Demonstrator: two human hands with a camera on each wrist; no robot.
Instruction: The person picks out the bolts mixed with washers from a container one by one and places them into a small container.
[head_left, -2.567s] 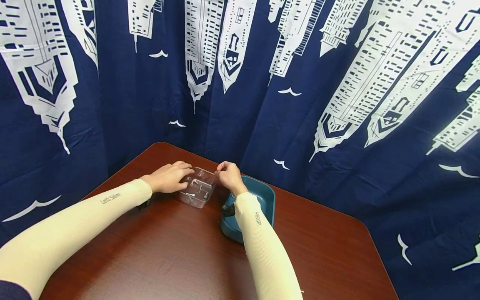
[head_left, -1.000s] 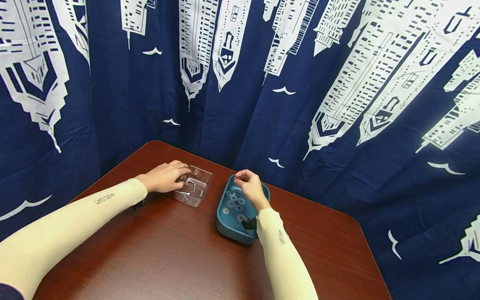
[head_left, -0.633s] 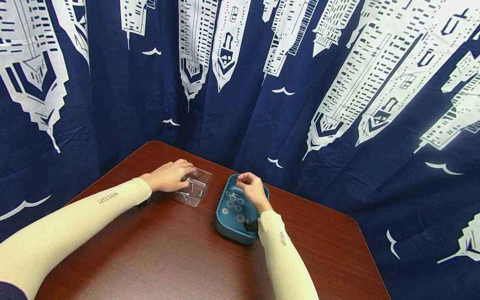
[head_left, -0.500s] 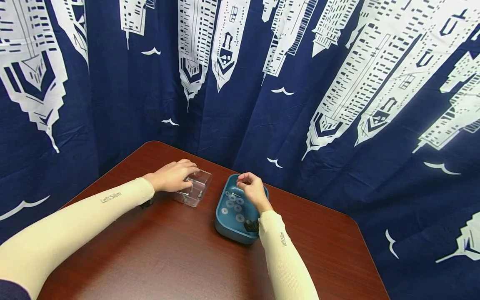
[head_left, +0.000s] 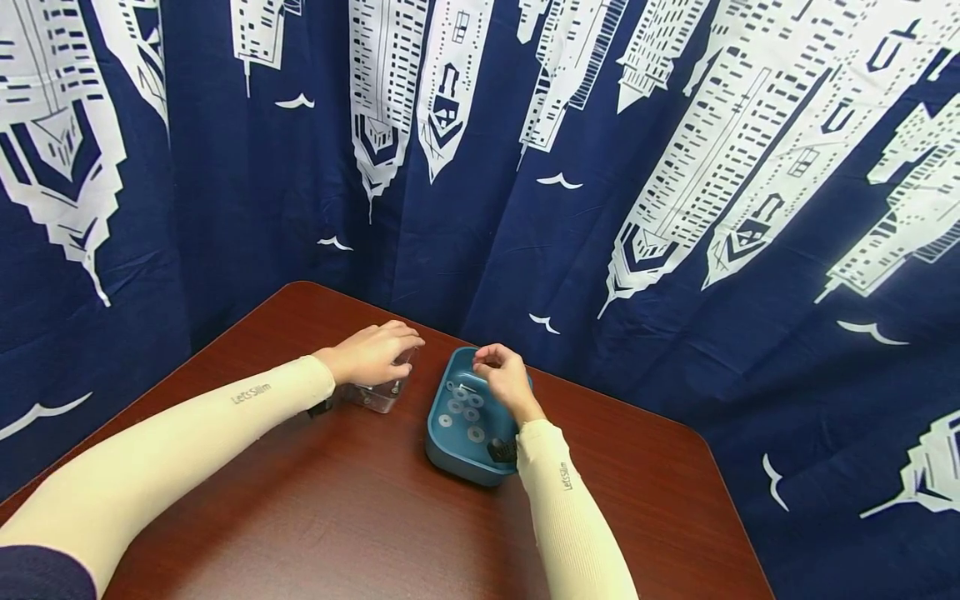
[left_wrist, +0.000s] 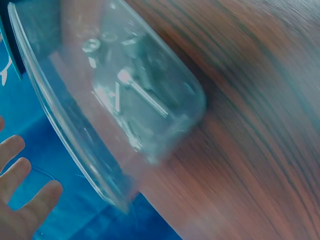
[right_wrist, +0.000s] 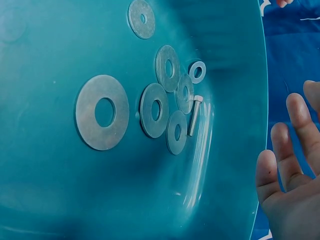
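Note:
My left hand [head_left: 378,352] hovers over the clear plastic box [head_left: 373,402], hiding most of it in the head view. Its fingers look spread and relaxed in the left wrist view, with nothing seen between them. Inside that box lie several metal bolts [left_wrist: 145,93], blurred here. My right hand [head_left: 504,379] is above the far end of the blue tray [head_left: 456,467], fingers loosely bent. In the right wrist view those fingers are apart, past the tray's rim, with nothing seen in them. Several flat metal washers [right_wrist: 86,116] lie in the tray beside one bolt [right_wrist: 195,116].
Both containers stand on a reddish-brown wooden table [head_left: 315,508], the box left of the tray. A navy curtain [head_left: 300,200] with white city buildings hangs right behind the table's far edge. Dark camera mounts sit on both wrists, the right one [head_left: 502,451] over the tray.
My right hand has moved right from the box to above the tray, then stays there. My left hand has slid right, from the box's left side to over it. The head view has shifted slightly.

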